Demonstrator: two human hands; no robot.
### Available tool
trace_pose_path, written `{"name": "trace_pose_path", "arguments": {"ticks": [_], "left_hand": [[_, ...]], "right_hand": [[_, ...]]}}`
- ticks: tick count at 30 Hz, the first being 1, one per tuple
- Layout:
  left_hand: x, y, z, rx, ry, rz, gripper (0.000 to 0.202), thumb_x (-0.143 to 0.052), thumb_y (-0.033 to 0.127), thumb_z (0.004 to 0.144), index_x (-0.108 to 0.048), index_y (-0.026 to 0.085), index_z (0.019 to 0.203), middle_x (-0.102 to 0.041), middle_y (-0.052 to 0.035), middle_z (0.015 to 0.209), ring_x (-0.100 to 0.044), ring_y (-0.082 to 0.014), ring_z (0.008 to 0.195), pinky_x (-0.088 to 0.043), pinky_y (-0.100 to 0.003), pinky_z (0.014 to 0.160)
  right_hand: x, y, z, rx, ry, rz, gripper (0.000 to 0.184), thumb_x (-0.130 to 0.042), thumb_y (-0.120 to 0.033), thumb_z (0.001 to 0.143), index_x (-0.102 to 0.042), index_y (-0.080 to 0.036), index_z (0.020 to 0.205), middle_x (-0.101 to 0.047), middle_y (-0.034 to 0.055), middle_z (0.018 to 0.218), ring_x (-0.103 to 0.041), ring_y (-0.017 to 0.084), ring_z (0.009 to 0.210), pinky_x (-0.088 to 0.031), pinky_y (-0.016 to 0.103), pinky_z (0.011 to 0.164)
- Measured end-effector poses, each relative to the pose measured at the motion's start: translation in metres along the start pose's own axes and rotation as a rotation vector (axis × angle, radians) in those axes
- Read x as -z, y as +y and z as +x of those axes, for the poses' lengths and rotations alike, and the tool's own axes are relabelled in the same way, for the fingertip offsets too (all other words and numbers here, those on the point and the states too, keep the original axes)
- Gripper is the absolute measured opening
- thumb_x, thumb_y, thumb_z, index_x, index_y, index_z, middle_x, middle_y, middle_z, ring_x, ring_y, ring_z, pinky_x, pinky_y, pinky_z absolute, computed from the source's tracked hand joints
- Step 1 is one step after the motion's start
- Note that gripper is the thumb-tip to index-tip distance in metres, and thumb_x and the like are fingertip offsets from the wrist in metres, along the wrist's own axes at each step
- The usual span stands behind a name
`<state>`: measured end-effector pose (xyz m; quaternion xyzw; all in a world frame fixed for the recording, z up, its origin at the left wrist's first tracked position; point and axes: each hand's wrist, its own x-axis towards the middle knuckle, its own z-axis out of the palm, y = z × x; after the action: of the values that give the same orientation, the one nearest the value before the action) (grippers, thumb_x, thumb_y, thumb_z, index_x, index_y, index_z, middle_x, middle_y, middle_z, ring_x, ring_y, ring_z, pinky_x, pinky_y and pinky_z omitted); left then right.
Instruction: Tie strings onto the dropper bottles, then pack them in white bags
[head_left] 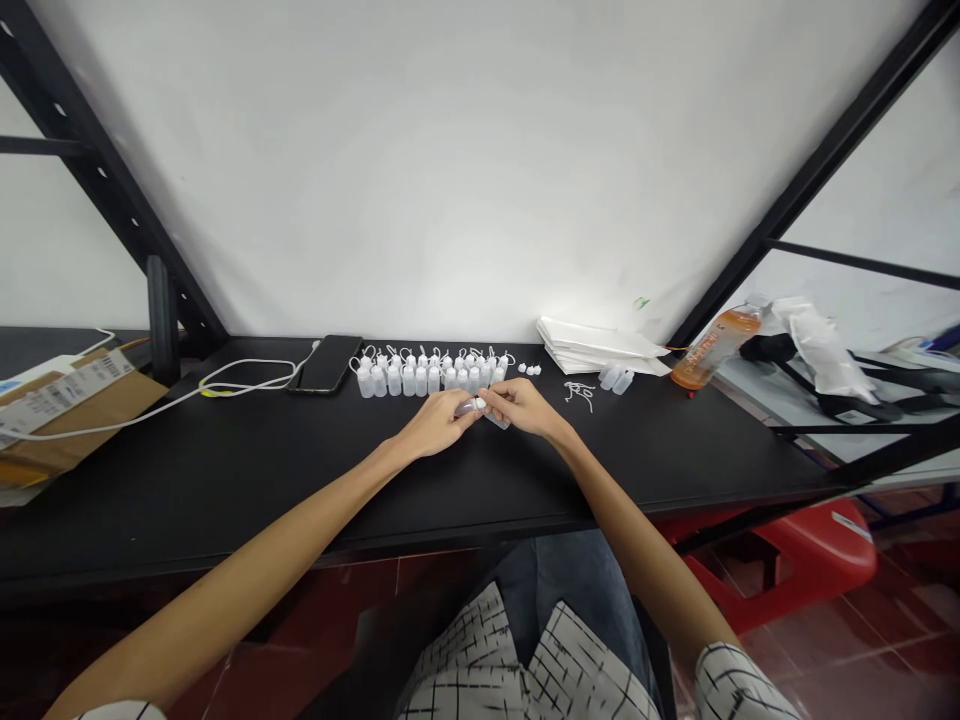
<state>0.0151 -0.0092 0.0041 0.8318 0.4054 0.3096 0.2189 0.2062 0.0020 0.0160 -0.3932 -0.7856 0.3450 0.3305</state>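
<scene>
Where left hand (435, 423) meets right (521, 407), fingers (489, 398) pinch bottle (497, 422).

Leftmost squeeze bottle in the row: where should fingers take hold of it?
Pinch the wider body of the leftmost translucent plastic squeeze bottle with the fingers, coming from the near side: it stands upright at the row's end, and the neighbouring bottle sits close on its other side.

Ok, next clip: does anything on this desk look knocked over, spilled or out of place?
One thing stands out: the plastic drink bottle with orange liquid appears to lie on its side at the right end of the black desk, unlike the upright rows of small dropper bottles. No spill shows around it.
</scene>
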Motion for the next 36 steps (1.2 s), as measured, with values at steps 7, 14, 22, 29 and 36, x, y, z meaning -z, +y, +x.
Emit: {"name": "trace_pose_path", "arguments": {"ticks": [7, 14, 22, 29, 36], "left_hand": [[0.002, -0.0023, 0.0028, 0.006, 0.042, 0.032, 0.022, -0.051, 0.031, 0.09, -0.055, 0.016, 0.075, -0.056, -0.0012, 0.07, -0.049, -0.0149, 0.063, -0.034, -0.027, 0.061], [0.0008, -0.0034, 0.0021, -0.011, 0.033, 0.049, 0.021, -0.051, 0.03, 0.091, -0.056, 0.016, 0.076, -0.056, -0.0008, 0.07, -0.05, -0.0144, 0.064, -0.035, -0.026, 0.06], [-0.0009, -0.0049, 0.0026, -0.019, 0.051, 0.095, 0.021, -0.053, 0.027, 0.089, -0.053, 0.016, 0.071, -0.055, -0.0006, 0.069, -0.049, -0.0142, 0.062, -0.034, -0.026, 0.059], [-0.0006, -0.0056, 0.0027, -0.03, 0.04, 0.07, 0.018, -0.052, 0.028, 0.09, -0.059, 0.016, 0.079, -0.059, -0.0014, 0.073, -0.052, -0.015, 0.064, -0.037, -0.026, 0.06], [-0.0029, -0.0099, 0.0043, -0.049, 0.033, 0.086, 0.018, -0.053, 0.027, 0.089, -0.057, 0.016, 0.076, -0.058, -0.0024, 0.073, -0.052, -0.016, 0.066, -0.038, -0.027, 0.061]], "right_hand": [[-0.0007, -0.0022, -0.0002, 0.039, 0.095, 0.184, 0.037, -0.064, -0.049, 0.083, -0.062, -0.017, 0.101, -0.061, -0.0009, 0.07, -0.05, 0.008, 0.045, -0.04, 0.022, 0.045], [0.002, -0.0008, -0.0008, -0.027, 0.037, 0.234, 0.041, -0.076, -0.049, 0.071, -0.068, -0.013, 0.089, -0.065, 0.0031, 0.07, -0.053, 0.01, 0.049, -0.042, 0.024, 0.048], [-0.0009, 0.0012, 0.0003, 0.002, 0.107, -0.018, 0.055, -0.052, -0.058, 0.088, -0.061, -0.013, 0.057, -0.062, 0.0041, 0.06, -0.05, 0.01, 0.052, -0.038, 0.023, 0.051], [0.0014, 0.0022, -0.0012, -0.013, 0.07, 0.083, 0.041, -0.072, -0.05, 0.074, -0.069, -0.012, 0.091, -0.065, 0.0036, 0.073, -0.046, 0.008, 0.049, -0.034, 0.022, 0.046], [-0.0025, 0.0019, -0.0012, -0.013, 0.042, -0.101, 0.048, -0.056, -0.054, 0.087, -0.062, -0.013, 0.063, -0.055, 0.0008, 0.054, -0.045, 0.01, 0.051, -0.032, 0.023, 0.051]]}}
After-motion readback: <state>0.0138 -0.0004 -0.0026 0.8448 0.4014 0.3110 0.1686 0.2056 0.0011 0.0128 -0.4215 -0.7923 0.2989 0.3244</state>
